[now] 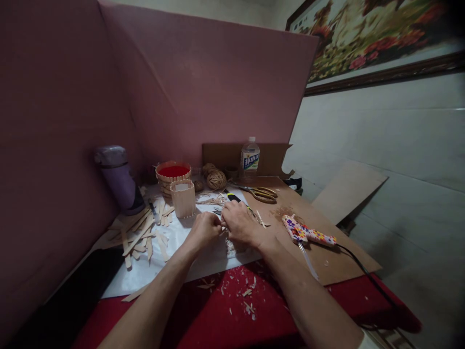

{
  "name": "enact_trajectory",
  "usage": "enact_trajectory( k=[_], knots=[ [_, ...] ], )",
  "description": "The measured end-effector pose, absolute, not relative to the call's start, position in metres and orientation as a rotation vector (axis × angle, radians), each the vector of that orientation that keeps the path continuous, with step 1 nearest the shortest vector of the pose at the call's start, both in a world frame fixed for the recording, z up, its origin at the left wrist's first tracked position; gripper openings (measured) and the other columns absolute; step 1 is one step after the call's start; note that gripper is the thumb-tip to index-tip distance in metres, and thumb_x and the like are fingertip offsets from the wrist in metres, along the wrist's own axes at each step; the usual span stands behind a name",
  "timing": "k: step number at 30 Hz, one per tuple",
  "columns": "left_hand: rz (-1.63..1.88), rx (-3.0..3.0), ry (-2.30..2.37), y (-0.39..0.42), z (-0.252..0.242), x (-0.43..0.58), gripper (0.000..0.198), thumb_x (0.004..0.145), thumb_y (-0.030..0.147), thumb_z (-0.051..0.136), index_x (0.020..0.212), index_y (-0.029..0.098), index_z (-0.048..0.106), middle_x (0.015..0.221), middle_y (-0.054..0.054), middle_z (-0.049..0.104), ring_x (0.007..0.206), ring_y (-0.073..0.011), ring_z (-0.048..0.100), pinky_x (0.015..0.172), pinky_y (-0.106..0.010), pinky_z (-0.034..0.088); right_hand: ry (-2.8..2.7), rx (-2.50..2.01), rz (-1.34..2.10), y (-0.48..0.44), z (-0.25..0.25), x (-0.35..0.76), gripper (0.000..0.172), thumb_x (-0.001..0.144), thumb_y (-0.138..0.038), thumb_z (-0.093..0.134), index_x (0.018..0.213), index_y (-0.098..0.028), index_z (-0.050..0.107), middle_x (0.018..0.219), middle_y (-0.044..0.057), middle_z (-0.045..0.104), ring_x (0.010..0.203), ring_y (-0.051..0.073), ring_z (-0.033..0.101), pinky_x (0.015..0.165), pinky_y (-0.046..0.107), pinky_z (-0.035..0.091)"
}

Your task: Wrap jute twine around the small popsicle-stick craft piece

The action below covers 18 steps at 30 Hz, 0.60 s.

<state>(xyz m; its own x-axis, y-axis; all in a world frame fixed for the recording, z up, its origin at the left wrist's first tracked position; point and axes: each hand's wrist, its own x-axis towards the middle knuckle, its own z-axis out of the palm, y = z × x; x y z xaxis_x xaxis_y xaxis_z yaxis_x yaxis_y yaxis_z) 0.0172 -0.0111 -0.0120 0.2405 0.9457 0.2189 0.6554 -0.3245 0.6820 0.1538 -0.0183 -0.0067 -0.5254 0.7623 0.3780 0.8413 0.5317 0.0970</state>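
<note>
My left hand (pixel 206 229) and my right hand (pixel 240 223) meet over the white sheet (pixel 174 264) in the middle of the table. Both are closed, fingertips pinched together on something small that I cannot make out. A black and yellow tool (pixel 234 198) lies just beyond my right hand. A small holder built of wooden sticks (pixel 183 198) stands upright beyond my left hand. Loose wooden sticks (pixel 140 235) lie scattered to the left.
A floral glue gun (pixel 307 234) with a black cord lies on the cardboard (pixel 327 261) at right. Gold scissors (pixel 263 194), twine balls (pixel 216 179), a water bottle (pixel 250 158), a red-filled stick bowl (pixel 173 173) and a purple flask (pixel 118 177) stand behind. Wood shavings litter the red cloth (pixel 236 310).
</note>
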Motion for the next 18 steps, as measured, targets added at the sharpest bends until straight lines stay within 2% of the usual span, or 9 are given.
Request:
enact_trajectory(
  k=[3,8,12,18],
  knots=[
    [0.821,2.009,1.459,-0.009,-0.015,0.016,0.014,0.058,0.012,0.052,0.048,0.014,0.062,0.041,-0.002,0.054,0.041,-0.0112,0.047,0.046,-0.022,0.032,-2.469,-1.388,-0.41,-0.017,-0.007,0.157,0.017,0.077,-0.027,0.048,0.08,-0.013,0.057,0.09,0.011,0.05,0.085,0.021,0.04,0.075,0.036,0.03],
    [0.767,1.596,1.288,-0.004,-0.02,0.015,0.016,0.061,0.017,0.053,0.046,0.013,0.054,0.037,0.0,0.051,0.03,-0.009,0.042,0.036,-0.021,0.032,-2.362,-1.429,-0.467,-0.014,-0.003,0.162,0.025,0.081,-0.035,0.045,0.082,-0.014,0.058,0.089,0.012,0.052,0.087,0.023,0.039,0.075,0.037,0.029],
    [0.785,1.4,1.204,-0.008,-0.012,0.016,0.017,0.06,0.019,0.055,0.044,0.012,0.052,0.035,0.0,0.05,0.029,-0.0087,0.042,0.033,-0.02,0.031,-2.288,-1.354,-0.401,-0.015,0.005,0.161,0.023,0.08,-0.035,0.047,0.079,-0.015,0.057,0.091,0.01,0.052,0.089,0.022,0.039,0.077,0.035,0.029],
    [0.81,1.338,1.131,-0.01,-0.009,0.013,0.017,0.059,0.02,0.058,0.046,0.011,0.055,0.037,-0.002,0.051,0.03,-0.0079,0.041,0.033,-0.02,0.027,-2.318,-1.217,-0.329,-0.016,0.008,0.159,0.013,0.081,-0.024,0.045,0.08,-0.014,0.053,0.089,0.009,0.053,0.086,0.02,0.039,0.075,0.031,0.028]
  ],
)
